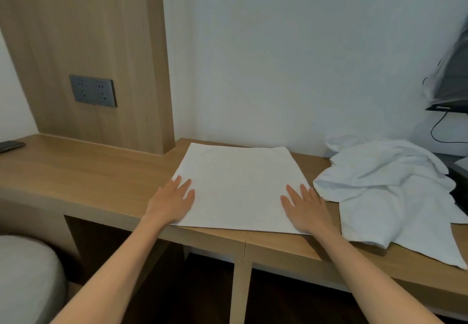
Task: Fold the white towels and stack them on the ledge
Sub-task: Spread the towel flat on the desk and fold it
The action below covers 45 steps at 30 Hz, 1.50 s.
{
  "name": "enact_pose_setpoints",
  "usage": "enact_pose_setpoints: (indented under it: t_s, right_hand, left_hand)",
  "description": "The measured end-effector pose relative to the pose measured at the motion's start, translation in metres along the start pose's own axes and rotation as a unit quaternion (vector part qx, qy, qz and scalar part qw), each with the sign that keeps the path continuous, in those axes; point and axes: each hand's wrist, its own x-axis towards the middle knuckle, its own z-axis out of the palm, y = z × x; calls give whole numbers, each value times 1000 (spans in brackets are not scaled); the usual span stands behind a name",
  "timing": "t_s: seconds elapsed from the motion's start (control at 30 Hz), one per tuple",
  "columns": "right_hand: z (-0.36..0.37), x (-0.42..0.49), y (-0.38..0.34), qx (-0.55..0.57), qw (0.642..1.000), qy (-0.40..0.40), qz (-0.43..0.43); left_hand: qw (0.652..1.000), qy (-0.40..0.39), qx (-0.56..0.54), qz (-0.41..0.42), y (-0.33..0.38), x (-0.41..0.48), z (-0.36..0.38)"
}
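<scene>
Spread flat, left grip [172, 203] and right grip [305, 208] press near corners of the flat towel [238, 186] by the bench [101, 171] edge, crumpled towel [390, 192] just beside at three o'clock, white wall [278, 70] behind.

**Counted in the room**

One table [88, 171], one towel [238, 184] spread flat, and one crumpled heap of towels [387, 186], number in it unclear. One phone [10, 145], one socket plate [93, 91] with two outlets, one stool [27, 278], one dark screen [453, 90].

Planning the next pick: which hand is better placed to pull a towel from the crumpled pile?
Likely right. The right hand lies flat on the spread towel beside the pile; the left hand is across the towel.
</scene>
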Motion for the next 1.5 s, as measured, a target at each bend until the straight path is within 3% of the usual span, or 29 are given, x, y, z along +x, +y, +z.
enact_pose_setpoints:
  t_s: [0.2,0.4,0.53,0.73,0.87,1.1,1.23,1.37,1.5]
  right_hand:
    - [-8,-20,-6,-27,999,38,-6]
    - [-32,-17,-41,-116,990,85,-15]
    - [-32,12,-83,-33,988,111,-105]
    - [-1,60,-108,37,989,-8,-142]
    - [19,78,-82,18,996,8,-91]
    - [2,93,-10,22,999,30,18]
    - [-5,90,-8,10,999,34,28]
    - [-9,100,-44,-51,993,100,-43]
    - [-10,118,-98,63,989,20,-132]
  left_hand:
    - [1000,19,-17,-10,8,-20,-4]
    - [982,63,173,-32,47,-12,-28]
    - [987,87,120,55,90,21,-28]
    - [997,7,-19,80,116,61,15]
    - [998,55,-36,13,92,73,30]
    - [997,43,3,-70,30,80,15]
    - [996,21,14,-80,31,80,10]
    - [1000,17,6,-26,62,98,4]
    - [998,-13,-33,56,108,124,9]
